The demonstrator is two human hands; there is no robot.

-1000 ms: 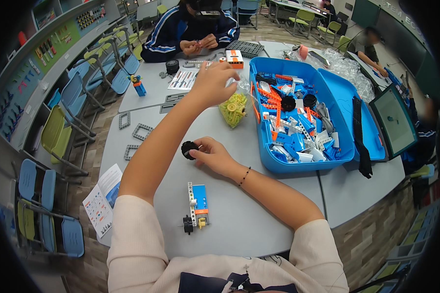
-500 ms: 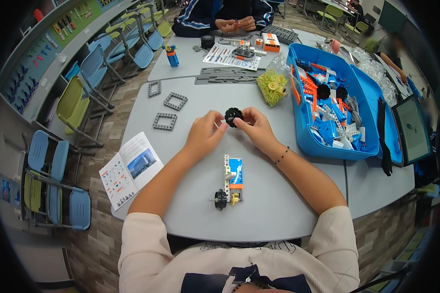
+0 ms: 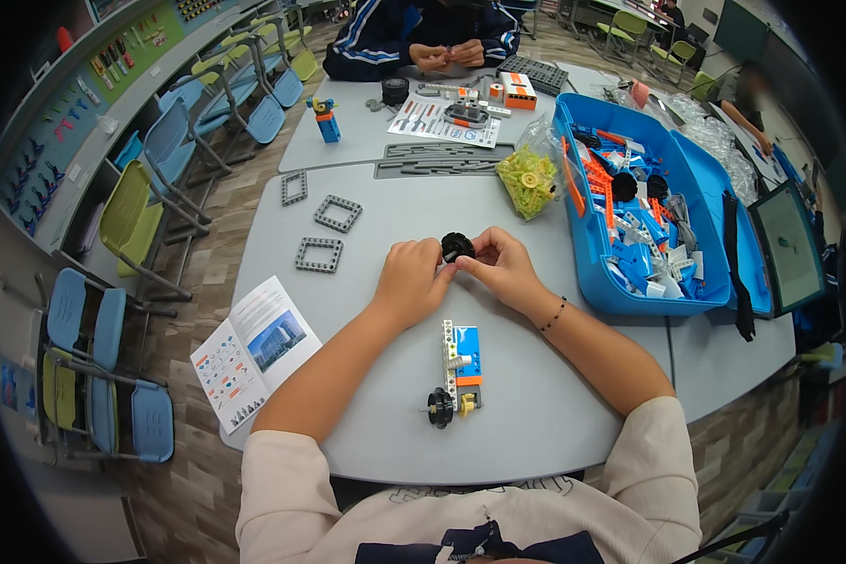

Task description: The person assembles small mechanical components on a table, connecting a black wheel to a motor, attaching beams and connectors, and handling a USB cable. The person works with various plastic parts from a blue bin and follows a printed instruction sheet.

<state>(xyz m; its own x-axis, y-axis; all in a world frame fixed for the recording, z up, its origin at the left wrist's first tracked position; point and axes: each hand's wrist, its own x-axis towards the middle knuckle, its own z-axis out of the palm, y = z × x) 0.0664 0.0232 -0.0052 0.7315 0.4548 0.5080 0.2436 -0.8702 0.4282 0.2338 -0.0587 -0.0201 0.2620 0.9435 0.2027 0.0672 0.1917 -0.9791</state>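
Observation:
A small black toy wheel (image 3: 456, 245) is held up between my two hands, over the middle of the table. My left hand (image 3: 412, 280) has its fingers curled in against the wheel's left side. My right hand (image 3: 504, 271) pinches the wheel from the right, thumb in front. A short greyish piece shows at the wheel's hub, too small to make out. Closer to me lies a building-brick model (image 3: 466, 352) with a white beam, a blue panel and an orange strip. Another black wheel (image 3: 440, 408) sits on an axle at its near end.
Right of my hands stands a blue bin (image 3: 600, 299) full of bricks, beside a bag of yellow-green pieces (image 3: 526, 180). Grey frames (image 3: 319, 255) and an open booklet (image 3: 255, 350) lie to the left. Across the table, another person's hands (image 3: 448, 56) hold something small.
The whole view has shifted slightly, so the table things appear lower. My left fingers have closed in on the wheel, which has turned a little. The model lies as before.

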